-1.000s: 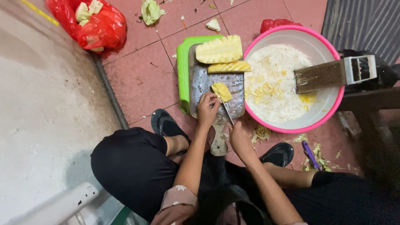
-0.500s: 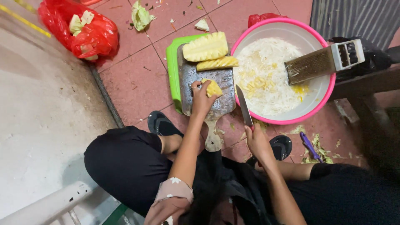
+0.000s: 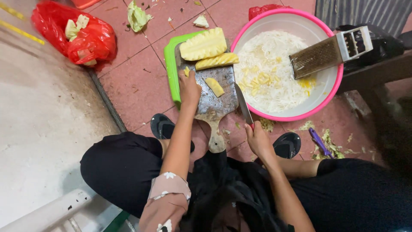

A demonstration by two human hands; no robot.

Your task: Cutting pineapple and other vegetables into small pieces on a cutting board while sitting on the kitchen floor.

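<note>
Red bag [image 3: 75, 36]: I see it at the far left on the tiled floor [image 3: 137, 81], with pale cabbage scraps in it; it plays no part in the cutting.

Left hand [image 3: 189, 88]: half a second ago I saw it lifted over the board with a yellow piece in its fingers; now it lies flat on the left edge of the wooden cutting board [image 3: 214, 92], fingers curled on a small yellow scrap and pinning the board.

Pineapple strip [image 3: 214, 87]: it now lies loose on the middle of the board, touched by neither hand; I read it as set down for slicing.

Uncut pineapple [image 3: 204, 44]: the big chunk and a long slice lie at the board's far end, over the green board [image 3: 171, 64].

Right hand [image 3: 257, 137]: fingers wrapped tight on the knife [image 3: 243, 105] handle, blade lying along the board's right edge, near the strip but apart from it. It was raised before; now it sits lower.

Pink basin [image 3: 339, 81]: shredded white vegetable and yellow bits inside, a grater [image 3: 328, 51] leaning on its rim.
</note>
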